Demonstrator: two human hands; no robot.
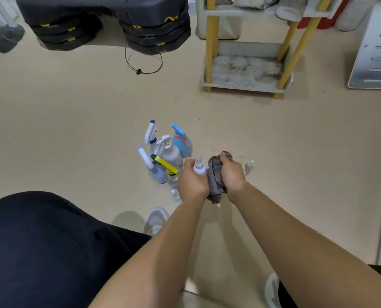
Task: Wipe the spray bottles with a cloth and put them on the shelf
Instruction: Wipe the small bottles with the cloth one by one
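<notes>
While it points upward, the small white spray bottle (199, 168), smooth plastic with a round shoulder, is enclosed by the curled fingers of the left hand (191, 184); only its top comes out above this grip. Just beside it, the right hand (231, 174) grips a crumpled grey cloth (216, 174), soft and frayed. More spray bottles (162, 152) stand grouped on the beige floor (74, 118); the shelf (247, 72) with yellow legs is well apart.

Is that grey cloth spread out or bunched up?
Bunched up: the right hand grips the grey cloth as a crumpled wad, folds spilling below the fist.
</notes>
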